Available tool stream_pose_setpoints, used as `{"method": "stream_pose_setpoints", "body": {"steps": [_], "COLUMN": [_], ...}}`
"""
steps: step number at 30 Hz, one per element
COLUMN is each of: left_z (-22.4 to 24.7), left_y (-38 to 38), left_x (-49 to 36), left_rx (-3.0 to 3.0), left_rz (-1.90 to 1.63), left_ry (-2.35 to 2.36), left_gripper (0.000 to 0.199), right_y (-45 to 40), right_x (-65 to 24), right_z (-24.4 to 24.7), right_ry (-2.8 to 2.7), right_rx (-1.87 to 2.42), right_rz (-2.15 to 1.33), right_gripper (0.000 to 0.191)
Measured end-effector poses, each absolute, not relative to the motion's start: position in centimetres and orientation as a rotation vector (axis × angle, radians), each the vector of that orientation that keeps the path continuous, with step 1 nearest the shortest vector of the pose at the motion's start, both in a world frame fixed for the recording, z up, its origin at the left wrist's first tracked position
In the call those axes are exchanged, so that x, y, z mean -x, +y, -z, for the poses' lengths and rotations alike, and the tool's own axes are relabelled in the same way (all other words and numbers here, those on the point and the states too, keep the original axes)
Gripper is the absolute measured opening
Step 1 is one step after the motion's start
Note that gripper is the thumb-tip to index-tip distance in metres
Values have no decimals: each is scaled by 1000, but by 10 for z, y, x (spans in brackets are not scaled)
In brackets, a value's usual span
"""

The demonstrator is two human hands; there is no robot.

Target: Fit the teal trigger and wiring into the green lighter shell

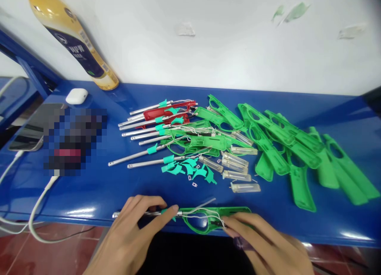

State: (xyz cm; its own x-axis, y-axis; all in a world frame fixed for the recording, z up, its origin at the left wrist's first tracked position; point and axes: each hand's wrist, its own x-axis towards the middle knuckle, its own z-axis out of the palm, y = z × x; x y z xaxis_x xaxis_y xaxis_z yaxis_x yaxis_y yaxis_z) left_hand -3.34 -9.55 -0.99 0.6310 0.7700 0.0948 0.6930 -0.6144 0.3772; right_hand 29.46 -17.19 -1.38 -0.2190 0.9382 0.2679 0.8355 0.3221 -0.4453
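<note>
Near the table's front edge lies a green lighter casing half [198,227] with a ring-shaped trigger opening. My left hand [135,227] is closed round the silver lighter tube [115,215] at the casing's left end, its thumb by a teal trigger piece [169,215]. Thin white wires [205,213] and a clear thin tube run over the casing. At the handle end, my right hand [264,237] pinches the casing by the wires and a small black part. A purplish translucent piece [243,243] shows under its fingers; its kind is unclear.
Behind my hands lie several silver tubes [139,160], red casings [160,113], teal triggers [190,166], clear fuel tanks [245,187] and green casings [302,185]. A yellow bottle [86,49], white earbud case [76,96], phone [38,126] and cables stand left.
</note>
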Motion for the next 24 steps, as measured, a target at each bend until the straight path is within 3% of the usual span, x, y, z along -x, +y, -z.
{"method": "stream_pose_setpoints", "body": {"steps": [7,11,13,24], "left_z": [5,8,10,13], "left_y": [-97,-98,-98,-99], "left_x": [27,20,19,29], "left_rx": [-2505,-2431,-2407,-2416], "left_rz": [-380,-541,-604,-567], "left_ry": [1161,1135,1115,1060], "left_gripper": [70,43,39,71], "right_y": [-171,-171,-171,-169], "right_x": [-301,-299,-299,-293], "right_z": [22,26,26,31], "right_ry": [-2192,-2132,-2118,-1982], "right_rx": [1485,1519,1527,1534], "right_rz": [-374,-416,-428,-417], "right_gripper": [38,33,32,31]}}
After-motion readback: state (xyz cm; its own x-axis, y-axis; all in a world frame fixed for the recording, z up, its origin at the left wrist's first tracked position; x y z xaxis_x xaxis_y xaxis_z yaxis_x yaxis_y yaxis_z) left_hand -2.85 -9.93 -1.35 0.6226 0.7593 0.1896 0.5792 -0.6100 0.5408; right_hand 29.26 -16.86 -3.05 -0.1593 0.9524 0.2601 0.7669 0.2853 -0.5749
